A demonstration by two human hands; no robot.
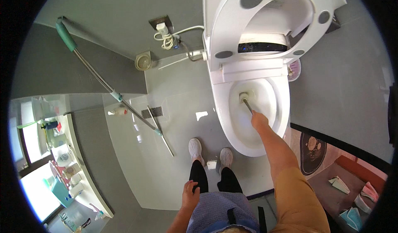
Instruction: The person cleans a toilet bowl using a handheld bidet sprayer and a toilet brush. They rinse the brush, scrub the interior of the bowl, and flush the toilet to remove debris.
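Note:
My right hand (260, 121) grips the thin handle of a toilet brush (247, 104) and reaches down into the white toilet bowl (239, 124). The pale bristle head rests inside, near the back left of the bowl. Behind it the seat ring (222, 30) stands raised against the lid. Beside my thigh hangs my left hand (190, 193), holding nothing, with its fingers loosely bent and somewhat apart.
A floor squeegee (96, 75) with a green grip leans on the left wall, its blade by the floor drain (152, 112). A pump bottle (118, 111) stands nearby. Bottles line a window ledge (88, 167). A plugged cable (166, 35) hangs beside the toilet. A pink basket (293, 70) sits right.

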